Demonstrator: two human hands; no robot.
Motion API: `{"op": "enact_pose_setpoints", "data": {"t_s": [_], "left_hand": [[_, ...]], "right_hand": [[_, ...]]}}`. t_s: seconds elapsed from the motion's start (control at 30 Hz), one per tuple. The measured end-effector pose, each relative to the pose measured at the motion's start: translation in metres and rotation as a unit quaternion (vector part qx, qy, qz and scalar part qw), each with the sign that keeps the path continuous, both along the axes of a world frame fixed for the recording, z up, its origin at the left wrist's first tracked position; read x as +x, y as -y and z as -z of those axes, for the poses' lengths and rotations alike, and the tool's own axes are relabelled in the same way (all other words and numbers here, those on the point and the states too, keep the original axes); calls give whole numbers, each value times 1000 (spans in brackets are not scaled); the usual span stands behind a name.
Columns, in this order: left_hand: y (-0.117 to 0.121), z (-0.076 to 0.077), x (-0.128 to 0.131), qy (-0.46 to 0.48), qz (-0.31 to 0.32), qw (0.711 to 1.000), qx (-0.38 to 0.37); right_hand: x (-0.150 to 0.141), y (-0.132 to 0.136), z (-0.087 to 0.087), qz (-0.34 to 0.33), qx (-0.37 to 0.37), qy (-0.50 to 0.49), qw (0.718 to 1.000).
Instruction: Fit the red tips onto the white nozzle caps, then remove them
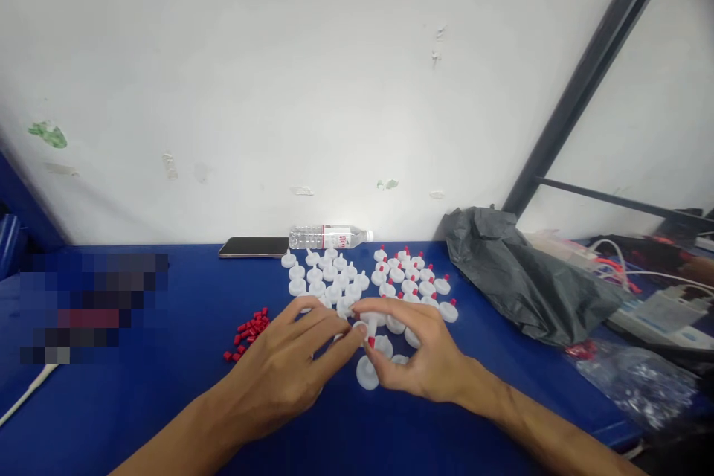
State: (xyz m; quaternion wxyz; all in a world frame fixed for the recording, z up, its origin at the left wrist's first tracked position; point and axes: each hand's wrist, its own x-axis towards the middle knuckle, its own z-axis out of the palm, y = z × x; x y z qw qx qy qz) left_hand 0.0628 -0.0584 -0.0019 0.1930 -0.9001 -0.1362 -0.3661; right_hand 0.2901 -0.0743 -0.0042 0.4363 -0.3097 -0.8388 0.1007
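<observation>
Near the middle of the table, my left hand (pixel 295 361) and my right hand (pixel 421 346) meet at the fingertips over a white plastic nozzle cap (pixel 361 327). Thumb and index finger of my right hand curve around it, with a red tip showing by the thumb. My left fingers are bent in and press at its near side; fingers partly hide the piece. Behind the hands stand several white nozzle caps with bare spouts (pixel 316 273). Further right are several white nozzle caps with red tips (pixel 411 275). Small red tip covers (pixel 252 329) lie in a loose pile beside my left hand.
A phone (pixel 253 247) and a clear plastic bottle (pixel 329 236) lie along the wall. On the right are a dark grey plastic bag (pixel 518 275), a clear bag of shiny pieces (pixel 641 379) and cables. A white cable (pixel 27 390) lies at left beside a blurred patch.
</observation>
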Motion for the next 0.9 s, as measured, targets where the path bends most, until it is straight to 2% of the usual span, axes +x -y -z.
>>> {"op": "enact_pose_setpoints", "data": {"t_s": [0.13,0.33,0.53,0.77,0.9], "left_hand": [[-16,2,-13,8,-69,997,-24],[-37,-1,-33,-31,-178,974,-134],[-47,-9,-53,-93,-202,939,-262],[-47,-16,-61,-132,-258,904,-314],[-47,-16,-62,-158,-279,883,-343]], "right_hand": [[8,-5,-6,61,-29,-11,998],[15,-7,-9,71,-26,-7,997],[21,-10,-11,94,-34,20,995],[29,-18,-14,124,-16,68,990],[30,-18,-14,141,19,108,984]]}}
